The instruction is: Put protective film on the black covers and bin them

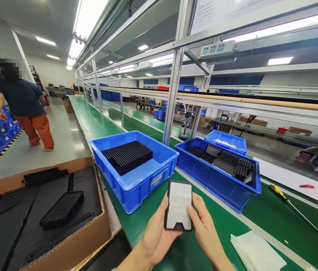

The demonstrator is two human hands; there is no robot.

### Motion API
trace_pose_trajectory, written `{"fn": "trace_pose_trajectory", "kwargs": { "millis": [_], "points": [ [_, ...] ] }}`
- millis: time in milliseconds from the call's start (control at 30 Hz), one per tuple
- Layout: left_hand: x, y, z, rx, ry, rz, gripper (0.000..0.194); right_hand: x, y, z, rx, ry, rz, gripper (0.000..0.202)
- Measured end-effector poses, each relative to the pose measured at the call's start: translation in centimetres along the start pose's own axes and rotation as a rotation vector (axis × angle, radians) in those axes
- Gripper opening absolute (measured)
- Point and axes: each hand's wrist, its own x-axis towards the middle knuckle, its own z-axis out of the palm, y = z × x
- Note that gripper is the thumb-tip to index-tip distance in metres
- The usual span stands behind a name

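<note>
Between my two hands is a flat black rectangular case [178,205] with a pale grey-white face and a notch at its near edge. My left hand [156,233] grips it from the left and underneath. On its right side, my right hand [204,222] holds the edge, thumb resting on the pale face. Just beyond stands a blue bin [136,188] with a row of thin black pieces [127,156] set on edge. To its right, a second blue bin [212,188] holds more black parts [226,163].
A cardboard box [102,226] of black housings stands at the left. On the green bench [136,229] lie white sheets [256,250] and a yellow-handled screwdriver [284,195]. A metal post [173,94] rises behind the bins. A person [20,101] is in the aisle.
</note>
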Motion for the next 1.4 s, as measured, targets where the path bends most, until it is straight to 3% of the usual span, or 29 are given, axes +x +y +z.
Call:
{"fn": "trace_pose_trajectory", "kwargs": {
  "millis": [100, 167, 267, 333, 400, 433, 500, 600, 733, 867, 1000, 1200, 1400],
  "points": [
    [-2.2, -1.1, -1.1, -0.176, -0.016, -0.198, 0.049, -2.0, 0.1, -0.7, -0.184, 0.058, -0.14, 0.051],
    [-3.2, -2.3, -2.3, -0.205, -0.005, -0.271, 0.047, -2.6, 0.3, -1.1, -0.26, 0.085, -0.226, 0.039],
    [-4.4, -3.4, -4.4, -0.238, 0.053, -0.22, 0.047, -2.1, 1.3, -1.7, -0.267, 0.069, -0.187, 0.023],
    [-4.6, -3.1, -5.8, -0.274, 0.188, -0.025, 0.043, -1.3, 2.6, -1.8, -0.177, 0.051, 0.031, 0.047],
    [-4.2, -2.1, -7.2, -0.278, 0.376, 0.155, 0.036, -0.7, 3.9, -1.5, 0.045, 0.006, 0.366, 0.093],
    [-3.7, -1.5, -7.8, -0.264, 0.46, 0.202, 0.034, -0.6, 4.5, -1.1, 0.194, -0.027, 0.52, 0.111],
    [-2.3, -0.3, -8.9, -0.192, 0.538, 0.192, 0.033, -0.7, 5.1, -0.2, 0.467, -0.067, 0.704, 0.123],
    [0.0, 0.7, -9.8, -0.086, 0.487, 0.083, 0.032, -1.2, 4.7, 1.2, 0.646, -0.057, 0.743, 0.117],
    [2.0, 0.6, -10.1, -0.02, 0.42, -0.037, 0.026, -0.3, 3.8, 2.2, 0.66, -0.052, 0.706, 0.094],
    [2.6, 0.1, -9.4, 0.061, 0.379, -0.086, 0.03, 2.1, 3.6, 2.1, 0.643, -0.047, 0.69, 0.057],
    [3.6, 0.1, -7.8, 0.144, 0.36, -0.099, 0.031, 4.9, 3.4, 1.4, 0.606, -0.05, 0.725, 0.035],
    [6.4, 0.8, -6.5, 0.213, 0.383, -0.101, 0.032, 8.7, 3.7, 1.2, 0.54, -0.052, 0.786, 0.023],
    [7.2, 1.4, -7.4, 0.246, 0.418, -0.146, 0.029, 8.7, 4.2, 1.2, 0.548, -0.064, 0.813, 0.02]
  ]
}}
